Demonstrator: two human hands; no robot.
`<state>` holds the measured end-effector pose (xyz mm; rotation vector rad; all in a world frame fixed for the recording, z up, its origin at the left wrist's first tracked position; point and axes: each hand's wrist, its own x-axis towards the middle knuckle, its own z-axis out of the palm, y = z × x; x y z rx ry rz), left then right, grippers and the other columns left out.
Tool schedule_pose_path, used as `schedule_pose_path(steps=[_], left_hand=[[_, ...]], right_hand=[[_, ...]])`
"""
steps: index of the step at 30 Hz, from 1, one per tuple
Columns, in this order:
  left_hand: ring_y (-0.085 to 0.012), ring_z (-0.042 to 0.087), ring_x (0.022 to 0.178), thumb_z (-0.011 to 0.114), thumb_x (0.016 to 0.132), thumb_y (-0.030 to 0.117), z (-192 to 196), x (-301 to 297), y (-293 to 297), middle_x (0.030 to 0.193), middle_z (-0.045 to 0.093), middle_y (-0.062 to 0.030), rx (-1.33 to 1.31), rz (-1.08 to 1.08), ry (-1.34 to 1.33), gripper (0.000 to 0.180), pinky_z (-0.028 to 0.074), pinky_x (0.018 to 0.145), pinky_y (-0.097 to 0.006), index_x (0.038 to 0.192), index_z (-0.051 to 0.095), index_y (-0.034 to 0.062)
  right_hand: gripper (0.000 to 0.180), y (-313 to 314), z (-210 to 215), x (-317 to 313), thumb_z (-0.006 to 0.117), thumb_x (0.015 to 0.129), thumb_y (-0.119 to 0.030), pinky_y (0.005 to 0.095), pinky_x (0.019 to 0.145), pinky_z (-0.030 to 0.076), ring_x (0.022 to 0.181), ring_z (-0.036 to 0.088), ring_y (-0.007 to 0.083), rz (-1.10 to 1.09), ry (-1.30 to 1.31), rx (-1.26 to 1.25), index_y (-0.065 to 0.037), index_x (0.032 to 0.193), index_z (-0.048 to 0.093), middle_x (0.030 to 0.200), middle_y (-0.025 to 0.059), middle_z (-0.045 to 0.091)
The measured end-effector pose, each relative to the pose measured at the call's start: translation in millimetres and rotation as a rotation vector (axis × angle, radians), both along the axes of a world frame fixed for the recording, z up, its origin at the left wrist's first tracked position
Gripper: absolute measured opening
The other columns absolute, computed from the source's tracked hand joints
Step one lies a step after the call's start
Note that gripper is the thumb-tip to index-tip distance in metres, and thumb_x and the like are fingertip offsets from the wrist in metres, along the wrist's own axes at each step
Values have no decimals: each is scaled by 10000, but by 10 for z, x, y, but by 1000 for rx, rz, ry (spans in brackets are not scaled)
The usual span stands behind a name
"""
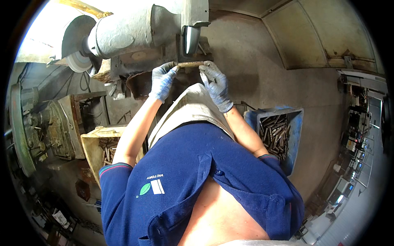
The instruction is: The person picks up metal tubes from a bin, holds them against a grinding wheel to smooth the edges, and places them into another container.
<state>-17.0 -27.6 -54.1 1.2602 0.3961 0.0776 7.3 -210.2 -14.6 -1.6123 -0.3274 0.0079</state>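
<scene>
Metal bar [191, 64], stiff and likely heavy, is pinched at each end by gloved left hand [163, 80] and right hand [215, 84] under the press ram [189, 39].

I have one view only, from the head camera, the left of the pair worn on the person's head. It looks steeply down the front of the body: the blue shirt [197, 180] fills the lower centre, very close to the lens. Both forearms run up from there to the gloved left hand [162, 80] and right hand [215, 84] in the upper centre, at arm's length beneath a grey machine [135, 28] across the top. The fisheye bends the floor and walls toward the rim. No second view shares the scene.
</scene>
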Motion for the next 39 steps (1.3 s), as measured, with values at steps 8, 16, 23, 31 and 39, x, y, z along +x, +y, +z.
schedule_pose_path(steps=[8,16,23,31,39], left_hand=[[-193,649,736,573,865,27,200,297,-324,864,660,-124,-321,101,83,132,549,687,-281,963,613,-52],[-184,646,740,576,856,12,13,411,-348,865,659,-124,-364,155,74,118,544,678,-278,950,617,-47],[-183,650,685,563,875,40,-16,327,-37,810,658,-106,-315,194,118,87,521,594,-241,923,609,-16],[-182,639,666,573,864,30,-9,394,-67,812,659,-121,-282,184,116,110,516,589,-269,937,612,-42],[-187,635,658,579,856,20,-133,549,-242,796,654,-125,-256,156,156,99,510,600,-262,903,613,-60]], right_hand=[[122,-139,-350,398,652,813,-66,273,811,457,890,592,146,-63,101,61,-13,919,678,927,77,660],[152,-123,-337,433,648,836,-140,256,721,445,773,561,100,-76,201,83,-5,901,673,813,31,641],[131,195,-496,386,657,828,-138,254,704,454,754,567,87,-33,220,138,-12,858,679,818,36,659],[163,157,-472,408,637,852,-164,234,652,425,688,516,45,-39,303,194,-17,796,677,733,-38,625],[187,-14,-556,485,661,846,-197,222,625,404,662,487,34,-79,378,266,-31,767,691,723,-51,607]])
